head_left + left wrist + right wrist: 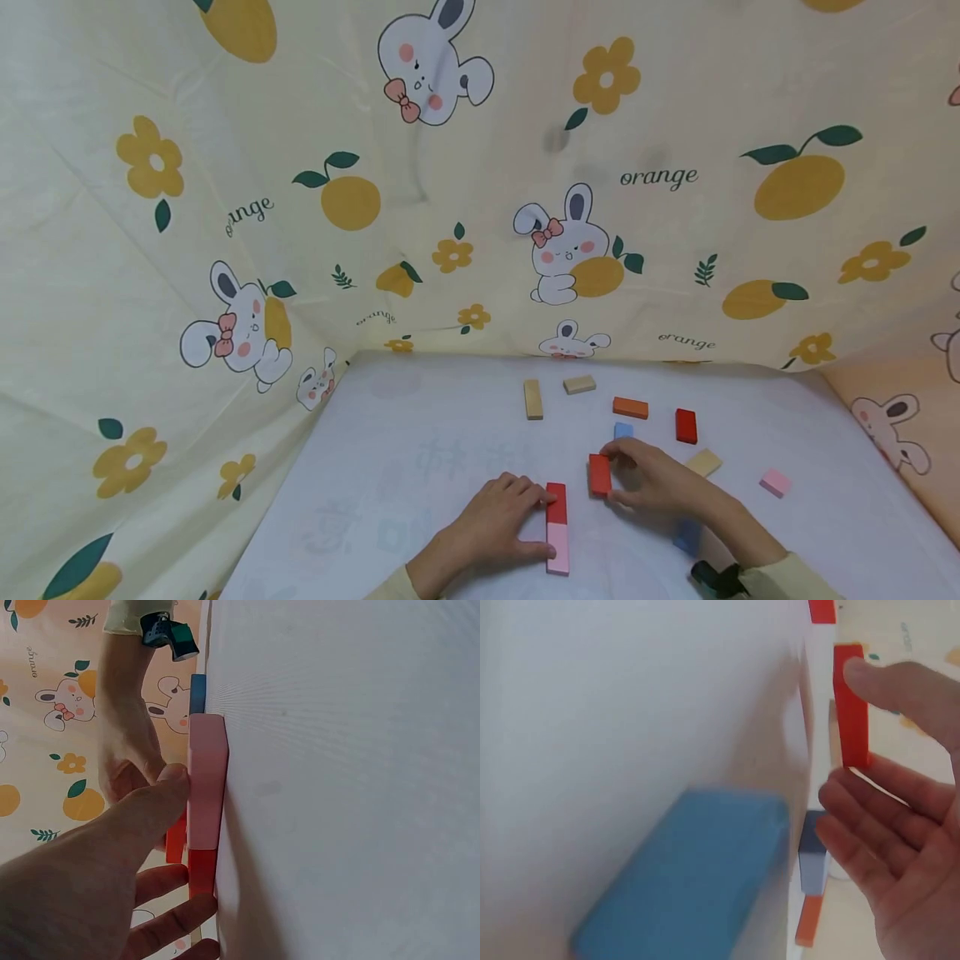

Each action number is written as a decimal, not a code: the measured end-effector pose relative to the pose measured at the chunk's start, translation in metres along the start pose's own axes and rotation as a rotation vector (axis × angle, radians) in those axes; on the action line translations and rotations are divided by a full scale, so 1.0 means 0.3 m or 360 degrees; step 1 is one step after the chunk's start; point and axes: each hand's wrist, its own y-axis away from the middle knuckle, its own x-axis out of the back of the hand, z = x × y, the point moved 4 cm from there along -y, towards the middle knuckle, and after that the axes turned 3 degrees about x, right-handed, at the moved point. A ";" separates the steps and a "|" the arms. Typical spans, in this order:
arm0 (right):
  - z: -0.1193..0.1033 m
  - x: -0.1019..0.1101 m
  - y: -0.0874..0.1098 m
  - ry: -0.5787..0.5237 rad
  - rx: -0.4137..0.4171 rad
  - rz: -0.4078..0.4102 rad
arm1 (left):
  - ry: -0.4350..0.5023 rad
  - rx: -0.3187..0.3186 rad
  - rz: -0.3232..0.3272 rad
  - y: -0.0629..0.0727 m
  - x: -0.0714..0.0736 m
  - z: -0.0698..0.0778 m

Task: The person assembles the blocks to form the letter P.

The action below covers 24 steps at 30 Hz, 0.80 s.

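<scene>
My left hand (491,521) rests beside a pink block (558,558) and a red block (557,510), which lie end to end in a line. Its thumb touches the pink block, and a fingertip touches the red one. In the left wrist view its fingers are spread along the same side of both blocks. Just to the right, my right hand (663,482) pinches another red block (852,724) by its ends between thumb and index finger. The other fingers of that hand are loosely bent and hold nothing.
A light blue block (623,431) sits just beyond the right hand. Farther back lie two tan blocks (533,399), an orange block (630,407) and a red block (686,426). A tan block (703,462), a pink block (776,482) and a blue block (687,537) surround the right forearm.
</scene>
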 end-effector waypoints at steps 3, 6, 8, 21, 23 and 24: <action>-0.003 -0.003 -0.018 0.0026 0.0018 0.0067 | -0.0022 -0.0019 0.0021 0.000 0.000 0.000; -0.007 -0.008 -0.036 0.0048 0.0038 0.0120 | -0.0040 -0.0036 0.0043 0.000 -0.001 -0.001; -0.012 -0.012 -0.046 0.0056 0.0037 0.0148 | -0.0045 -0.0045 0.0051 0.001 -0.002 -0.001; -0.046 -0.061 -0.127 0.0006 -0.0042 0.0116 | -0.0043 -0.0042 0.0038 0.003 -0.002 -0.001; -0.047 -0.070 -0.137 0.0020 -0.0045 0.0107 | -0.0041 -0.0042 0.0036 0.003 0.000 0.001; -0.046 -0.075 -0.141 0.0026 -0.0047 0.0102 | -0.0040 -0.0041 0.0034 0.003 0.000 0.001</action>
